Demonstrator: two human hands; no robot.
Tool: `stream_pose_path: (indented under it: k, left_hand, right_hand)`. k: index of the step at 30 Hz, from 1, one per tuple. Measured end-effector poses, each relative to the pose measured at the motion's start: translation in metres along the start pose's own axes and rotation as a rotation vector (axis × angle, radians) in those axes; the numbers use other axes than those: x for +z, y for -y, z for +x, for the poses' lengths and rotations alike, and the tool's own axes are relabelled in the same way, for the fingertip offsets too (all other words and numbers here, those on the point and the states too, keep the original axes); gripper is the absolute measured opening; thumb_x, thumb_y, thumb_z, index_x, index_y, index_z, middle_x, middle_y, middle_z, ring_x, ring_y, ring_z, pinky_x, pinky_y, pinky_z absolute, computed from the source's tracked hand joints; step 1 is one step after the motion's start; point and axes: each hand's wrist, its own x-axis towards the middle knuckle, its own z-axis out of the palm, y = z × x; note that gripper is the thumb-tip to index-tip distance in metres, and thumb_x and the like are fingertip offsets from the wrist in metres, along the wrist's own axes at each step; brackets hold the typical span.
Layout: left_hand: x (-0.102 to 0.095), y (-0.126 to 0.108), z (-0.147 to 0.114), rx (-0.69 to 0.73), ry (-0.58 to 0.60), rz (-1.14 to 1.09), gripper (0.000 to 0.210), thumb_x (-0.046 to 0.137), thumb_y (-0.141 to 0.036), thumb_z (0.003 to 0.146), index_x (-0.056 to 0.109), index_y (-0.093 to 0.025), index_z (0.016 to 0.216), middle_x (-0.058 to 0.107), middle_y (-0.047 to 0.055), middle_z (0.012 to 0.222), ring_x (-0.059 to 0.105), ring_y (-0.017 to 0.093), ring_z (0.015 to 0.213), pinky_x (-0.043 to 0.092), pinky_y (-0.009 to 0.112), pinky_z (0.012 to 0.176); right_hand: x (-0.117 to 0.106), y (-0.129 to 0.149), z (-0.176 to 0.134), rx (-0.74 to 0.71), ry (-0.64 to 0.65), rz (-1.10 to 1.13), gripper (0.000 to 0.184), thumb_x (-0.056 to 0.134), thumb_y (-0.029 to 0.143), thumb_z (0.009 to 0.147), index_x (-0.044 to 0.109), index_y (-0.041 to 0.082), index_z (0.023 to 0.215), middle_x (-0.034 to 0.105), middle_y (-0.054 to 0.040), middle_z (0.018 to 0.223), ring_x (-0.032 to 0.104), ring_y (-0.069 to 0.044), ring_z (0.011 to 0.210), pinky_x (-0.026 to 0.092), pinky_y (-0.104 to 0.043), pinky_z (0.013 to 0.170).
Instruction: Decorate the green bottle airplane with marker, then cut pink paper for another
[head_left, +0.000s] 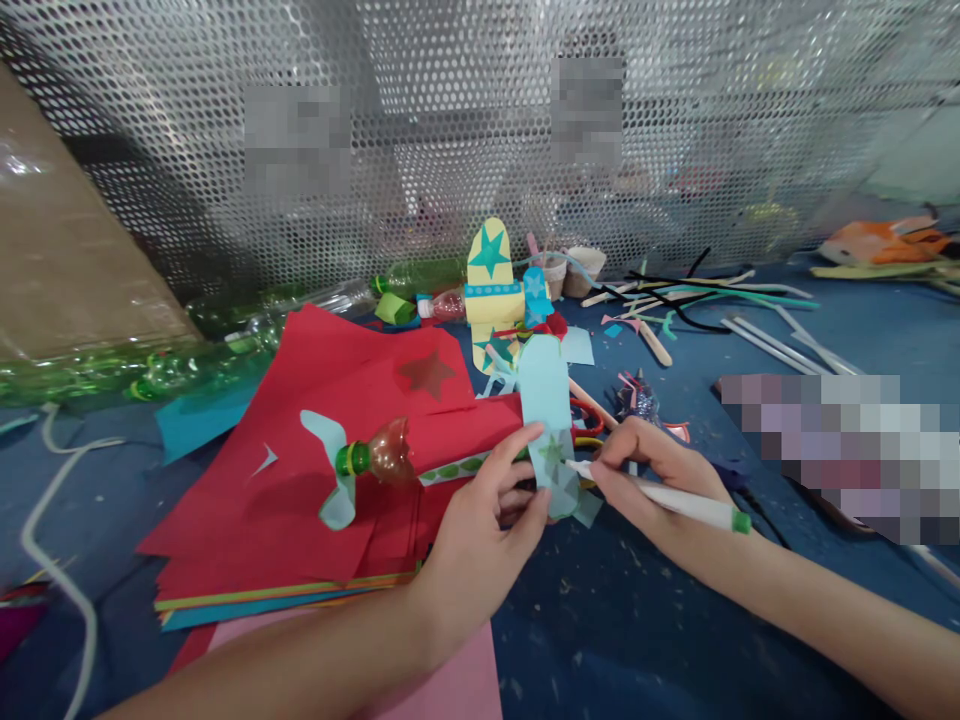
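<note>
Leftmost, a white cord (34, 535) trails along the near side of the blue tabletop (592, 630), with a brown cardboard panel (82, 210) upright at the far left. Green plastic bottles (169, 372) lie at the foot of a perforated metal screen (435, 110). Next rightward: a stack of red paper (255, 500), uneven at the edges, orange, yellow and blue sheets showing beneath. A paper airplane model rests over this stack: pale-blue propeller (322, 430), green bottle cap (352, 460), cut bottle neck (390, 452), then a red paper tube (469, 432) with a leaf-patterned strip (457, 468) along its near side. Left hand (480, 515): half curled, index fingertip and thumb at the edges of the model's pale-blue paper wing (544, 385), which lies across the tube's right part. Beyond, a yellow airplane model (491, 300) bears teal stars; small cups (583, 270) stand at its right. On the wing's near half, a green star (553, 452) is visible. Right hand (656, 465): fingers closed in a writing grip around a white marker (686, 503), green at its rear end, tip at the star's right side; contact cannot be determined. Farther right, pipe cleaners (697, 300) lie in a loose heap; an orange object (889, 242) sits at the far right.
</note>
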Motion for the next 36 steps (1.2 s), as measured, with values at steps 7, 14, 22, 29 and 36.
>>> stream_pose_path:
  k: [7, 14, 22, 29, 36]
  left_hand:
    - [0.0005, 0.0003, 0.0002, -0.011, -0.011, -0.007, 0.046, 0.055, -0.023, 0.093, 0.045, -0.032, 0.137, 0.068, 0.002, 0.116, 0.069, 0.013, 0.085, 0.056, 0.024, 0.079]
    - [0.0003, 0.0004, 0.0003, -0.019, -0.007, -0.009, 0.046, 0.055, -0.023, 0.094, 0.045, -0.034, 0.137, 0.068, 0.001, 0.116, 0.069, 0.012, 0.086, 0.056, 0.023, 0.079]
    - [-0.0003, 0.0005, -0.0007, -0.010, -0.004, -0.001, 0.046, 0.056, -0.022, 0.093, 0.045, -0.034, 0.137, 0.068, 0.000, 0.110, 0.068, 0.011, 0.082, 0.055, 0.022, 0.078]
    - [0.0003, -0.0004, 0.0001, -0.012, -0.007, 0.007, 0.046, 0.055, -0.024, 0.094, 0.045, -0.033, 0.138, 0.068, 0.001, 0.109, 0.068, 0.013, 0.082, 0.056, 0.025, 0.079]
    - [-0.0004, 0.0005, -0.0002, -0.003, -0.010, -0.008, 0.046, 0.055, -0.024, 0.094, 0.044, -0.033, 0.138, 0.068, 0.000, 0.108, 0.068, 0.012, 0.082, 0.057, 0.024, 0.079]
  right_hand:
    - [-0.0013, 0.0020, 0.0003, 0.001, -0.002, -0.014, 0.020, 0.054, 0.021, 0.088, 0.042, 0.024, 0.072, 0.048, 0.0069, 0.061, 0.043, -0.008, 0.051, 0.036, -0.018, 0.047]
    - [-0.0007, 0.0017, 0.0011, -0.006, -0.001, -0.016, 0.021, 0.054, 0.020, 0.088, 0.042, 0.024, 0.071, 0.049, 0.0070, 0.061, 0.044, -0.008, 0.051, 0.037, -0.018, 0.047]
    - [-0.0012, 0.0016, 0.0003, -0.003, 0.030, -0.017, 0.021, 0.054, 0.021, 0.089, 0.042, 0.024, 0.071, 0.049, 0.0070, 0.060, 0.044, -0.008, 0.051, 0.038, -0.018, 0.048]
    - [-0.0015, 0.0035, 0.0011, 0.009, 0.003, -0.039, 0.022, 0.054, 0.020, 0.087, 0.041, 0.023, 0.069, 0.048, 0.0061, 0.059, 0.043, -0.009, 0.050, 0.037, -0.020, 0.047]
    - [-0.0034, 0.0058, 0.0018, 0.046, -0.011, -0.068, 0.021, 0.053, 0.020, 0.086, 0.042, 0.024, 0.069, 0.050, 0.0053, 0.060, 0.045, -0.010, 0.049, 0.037, -0.022, 0.047]
